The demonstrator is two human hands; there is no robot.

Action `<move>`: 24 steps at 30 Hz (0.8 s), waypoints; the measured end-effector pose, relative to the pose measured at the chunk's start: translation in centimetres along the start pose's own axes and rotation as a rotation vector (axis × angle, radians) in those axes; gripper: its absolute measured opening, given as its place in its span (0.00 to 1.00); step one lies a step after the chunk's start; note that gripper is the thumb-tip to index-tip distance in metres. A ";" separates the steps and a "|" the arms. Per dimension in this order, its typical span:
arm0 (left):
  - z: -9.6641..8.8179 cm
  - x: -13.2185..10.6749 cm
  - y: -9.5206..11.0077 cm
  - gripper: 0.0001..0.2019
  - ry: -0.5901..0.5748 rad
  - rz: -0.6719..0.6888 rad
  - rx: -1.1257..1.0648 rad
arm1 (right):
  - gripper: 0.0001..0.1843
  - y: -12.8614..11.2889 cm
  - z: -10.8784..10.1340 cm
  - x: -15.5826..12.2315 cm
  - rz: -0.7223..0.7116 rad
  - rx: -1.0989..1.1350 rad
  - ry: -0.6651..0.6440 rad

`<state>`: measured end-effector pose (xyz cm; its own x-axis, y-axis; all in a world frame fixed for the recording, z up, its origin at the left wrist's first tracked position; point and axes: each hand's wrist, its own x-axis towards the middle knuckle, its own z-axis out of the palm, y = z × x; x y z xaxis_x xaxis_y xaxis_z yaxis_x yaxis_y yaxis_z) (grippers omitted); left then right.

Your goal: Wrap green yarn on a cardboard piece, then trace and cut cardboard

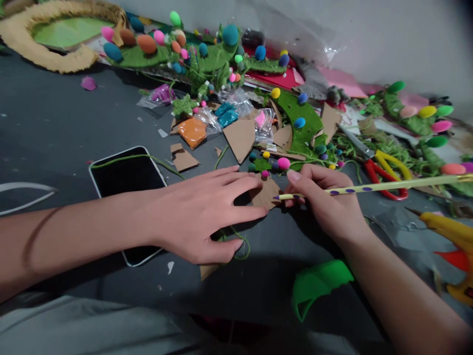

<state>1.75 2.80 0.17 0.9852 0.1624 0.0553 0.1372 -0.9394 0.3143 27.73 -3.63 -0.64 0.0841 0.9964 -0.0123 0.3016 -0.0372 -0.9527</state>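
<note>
My right hand (325, 197) grips a pale yellow-green paintbrush (402, 185) with purple spots, its dark purple tip touching or just over a small piece of cardboard (266, 192). Spread flat, my left hand (218, 212) rests with its fingertips on that cardboard's left edge. Green yarn (242, 249) loops out near the left thumb, and part of another cardboard scrap (210, 270) shows below it. Just beyond the fingers sits a small green yarn piece (261, 163) with colored balls around it. Under my left forearm lies a phone (121, 177), partly covered.
Scissors (384, 165) with red and yellow handles lie at right, near a yellow glue gun (439, 227). A green plastic object (321, 283) is near the front edge. Cardboard scraps (240, 138), an orange packet (192, 132) and a ring (55, 59) fill the back.
</note>
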 end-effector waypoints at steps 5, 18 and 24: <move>-0.6 -0.2 -0.8 0.19 0.021 0.032 -0.081 | 0.28 0.3 -0.1 0.0 0.029 0.042 0.072; -0.6 -0.2 0.1 0.22 0.035 0.040 0.053 | 0.27 -0.7 0.1 -0.2 0.091 0.026 -0.126; -0.6 -0.1 -0.7 0.17 0.102 0.010 -0.021 | 0.28 -0.5 0.1 -0.2 0.052 0.005 -0.071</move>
<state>1.49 3.59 0.50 0.9708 0.1840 0.1539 0.1243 -0.9347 0.3330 27.46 -3.82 -0.16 0.0322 0.9960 -0.0829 0.2935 -0.0887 -0.9518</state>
